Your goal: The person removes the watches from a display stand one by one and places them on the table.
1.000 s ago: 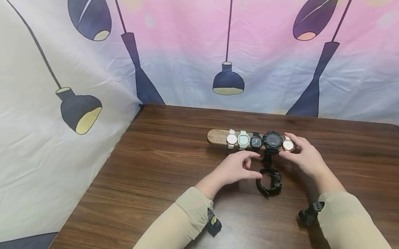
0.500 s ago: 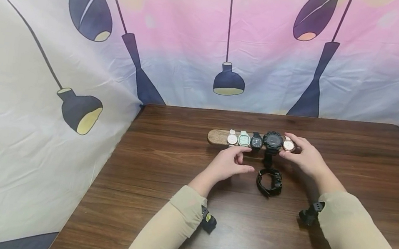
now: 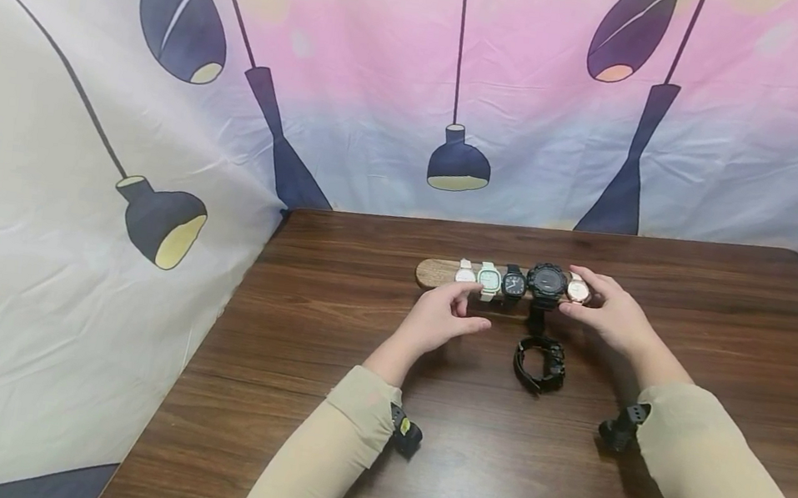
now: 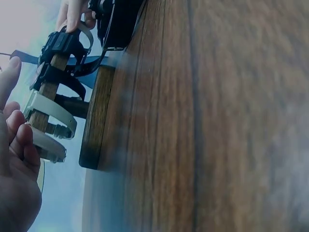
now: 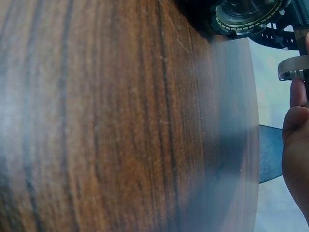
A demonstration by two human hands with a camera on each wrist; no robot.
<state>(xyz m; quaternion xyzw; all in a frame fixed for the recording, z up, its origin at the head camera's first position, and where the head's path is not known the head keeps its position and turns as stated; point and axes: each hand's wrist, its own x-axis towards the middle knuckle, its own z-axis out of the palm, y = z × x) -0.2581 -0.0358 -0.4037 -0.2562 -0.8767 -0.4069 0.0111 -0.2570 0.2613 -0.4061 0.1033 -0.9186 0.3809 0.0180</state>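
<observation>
A wooden watch stand (image 3: 434,273) carries a row of watches on its raised bar. From the left come a white watch (image 3: 465,275), a mint-green square watch (image 3: 489,281), a black square watch (image 3: 513,285), a bulky black watch (image 3: 547,279) and a rose-gold watch (image 3: 578,290) with a light strap. My left hand (image 3: 435,319) is in front of the white watch, thumb and forefinger spread apart, and partly covers it. My right hand (image 3: 613,313) holds the rose-gold watch at the bar's right end between thumb and fingers.
Another black watch (image 3: 552,367) with its strap looped lies on the brown wooden table (image 3: 491,471), in front of the stand. The stand's base (image 4: 98,118) shows below the bar in the left wrist view. A printed cloth (image 3: 392,71) hangs behind the table.
My left hand has moved left along the row, away from the loose black watch, to the white and mint-green watches. The right hand has stayed at the rose-gold watch.
</observation>
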